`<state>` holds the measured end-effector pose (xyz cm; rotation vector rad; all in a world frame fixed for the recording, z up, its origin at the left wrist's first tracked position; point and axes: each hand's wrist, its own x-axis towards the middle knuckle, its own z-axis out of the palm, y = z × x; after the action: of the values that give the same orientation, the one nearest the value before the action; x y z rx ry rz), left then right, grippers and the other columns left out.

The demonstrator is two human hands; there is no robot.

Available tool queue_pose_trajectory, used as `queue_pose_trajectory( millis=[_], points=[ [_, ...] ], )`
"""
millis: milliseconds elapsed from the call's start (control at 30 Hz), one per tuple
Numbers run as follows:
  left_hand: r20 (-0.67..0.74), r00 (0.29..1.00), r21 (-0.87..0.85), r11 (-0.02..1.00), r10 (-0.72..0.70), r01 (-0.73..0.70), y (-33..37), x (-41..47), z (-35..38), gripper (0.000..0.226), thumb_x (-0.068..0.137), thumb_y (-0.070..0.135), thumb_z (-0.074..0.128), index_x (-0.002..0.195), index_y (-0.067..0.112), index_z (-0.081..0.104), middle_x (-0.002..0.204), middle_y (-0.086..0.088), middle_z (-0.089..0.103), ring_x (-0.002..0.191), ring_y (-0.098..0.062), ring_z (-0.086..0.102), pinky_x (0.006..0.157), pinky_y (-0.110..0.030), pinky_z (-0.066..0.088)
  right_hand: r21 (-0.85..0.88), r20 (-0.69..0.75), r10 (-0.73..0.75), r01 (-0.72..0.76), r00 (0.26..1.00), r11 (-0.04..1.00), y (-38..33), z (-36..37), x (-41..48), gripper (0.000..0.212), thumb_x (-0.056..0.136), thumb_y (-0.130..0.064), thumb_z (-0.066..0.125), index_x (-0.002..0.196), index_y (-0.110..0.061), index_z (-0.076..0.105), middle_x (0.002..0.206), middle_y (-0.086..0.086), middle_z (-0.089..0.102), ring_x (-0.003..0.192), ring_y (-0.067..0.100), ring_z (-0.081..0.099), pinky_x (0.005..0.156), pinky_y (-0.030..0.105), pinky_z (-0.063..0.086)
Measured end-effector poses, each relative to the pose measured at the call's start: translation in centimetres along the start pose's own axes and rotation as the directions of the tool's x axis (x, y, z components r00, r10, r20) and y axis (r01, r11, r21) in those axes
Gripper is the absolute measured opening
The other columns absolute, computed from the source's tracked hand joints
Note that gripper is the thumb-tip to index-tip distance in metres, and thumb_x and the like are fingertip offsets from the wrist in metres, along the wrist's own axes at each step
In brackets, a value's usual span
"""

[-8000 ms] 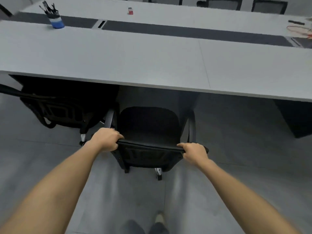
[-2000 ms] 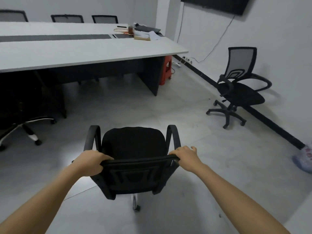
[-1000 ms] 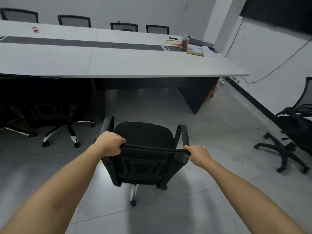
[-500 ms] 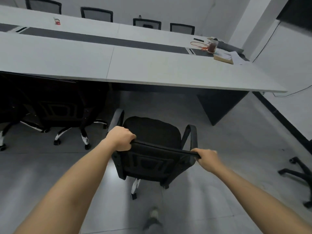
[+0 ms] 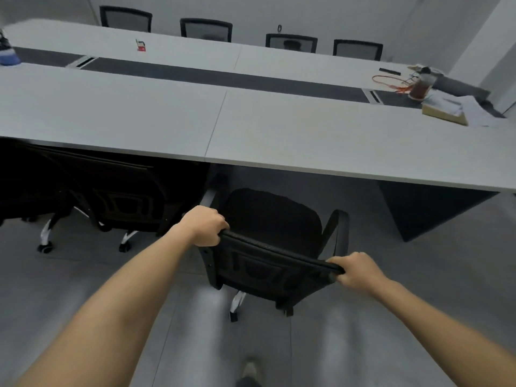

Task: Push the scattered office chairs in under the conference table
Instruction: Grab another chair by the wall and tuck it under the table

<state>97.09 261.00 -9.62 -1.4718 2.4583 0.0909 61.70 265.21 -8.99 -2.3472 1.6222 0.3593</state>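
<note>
I see long white conference table [image 5: 307, 135], dark strip [image 5: 223, 76] down middle. On top: red item [image 5: 141, 46] far side, blue cup [image 5: 8, 55] at left edge, orange cable [image 5: 391, 82], jar [image 5: 420, 89] and paper stack [image 5: 446, 108] at right end. Grey floor [image 5: 83, 289] carries office chair [image 5: 268, 219] near table edge, tucked chairs [image 5: 120, 196] to its left.

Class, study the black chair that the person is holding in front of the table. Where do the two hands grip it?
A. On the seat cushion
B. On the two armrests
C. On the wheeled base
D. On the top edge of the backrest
D: the left hand and the right hand each curl round the top edge of the backrest of the chair.
</note>
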Motion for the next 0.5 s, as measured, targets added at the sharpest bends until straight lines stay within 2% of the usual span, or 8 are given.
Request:
queue_pose_trajectory(
  millis=[133,300,400,500],
  points=[
    [0.014,0.999,0.021,0.999,0.032,-0.032,-1.8,1.5,-0.7,0.026,0.078,0.024,0.048,0.097,0.025,0.065,0.103,0.006,0.067,0.101,-0.020,0.058,0.068,-0.030,0.042,0.013,0.001,-0.040,0.040,0.999,0.999,0.3,-0.6,2.2,0.036,0.083,-0.025,0.058,0.118,-0.030,0.064,0.096,0.005,0.075,0.092,0.023,0.068,0.070,0.025,0.040],
    [0.026,0.996,0.041,0.995,0.088,-0.089,-3.1,2.6,-1.3,0.027,0.076,0.024,0.049,0.097,0.024,0.065,0.102,0.005,0.067,0.101,-0.021,0.059,0.068,-0.031,0.043,0.082,-0.013,0.026,-0.025,1.000,0.996,-0.2,-0.5,2.4,0.033,0.081,-0.026,0.061,0.113,-0.028,0.068,0.092,0.004,0.076,0.087,0.021,0.068,0.064,0.020,0.038],
    [0.004,0.994,0.062,0.992,0.110,-0.110,-4.1,2.8,-1.1,0.030,0.075,0.027,0.049,0.101,0.028,0.065,0.105,0.006,0.067,0.103,-0.020,0.059,0.071,-0.031,0.049,0.124,-0.034,0.053,-0.048,0.998,0.991,-1.1,0.3,1.9,0.029,0.081,-0.025,0.061,0.108,-0.026,0.070,0.084,0.004,0.076,0.074,0.017,0.066,0.053,0.010,0.030],
    [0.003,0.994,0.035,0.994,0.108,-0.108,-4.9,2.9,-1.0,0.035,0.076,0.027,0.048,0.106,0.030,0.065,0.108,0.008,0.067,0.104,-0.019,0.059,0.074,-0.033,0.050,0.113,-0.068,0.043,-0.035,0.997,0.993,-1.7,0.6,2.1,0.026,0.082,-0.025,0.061,0.106,-0.023,0.071,0.081,0.004,0.075,0.072,0.018,0.067,0.051,0.007,0.025]
  ],
)
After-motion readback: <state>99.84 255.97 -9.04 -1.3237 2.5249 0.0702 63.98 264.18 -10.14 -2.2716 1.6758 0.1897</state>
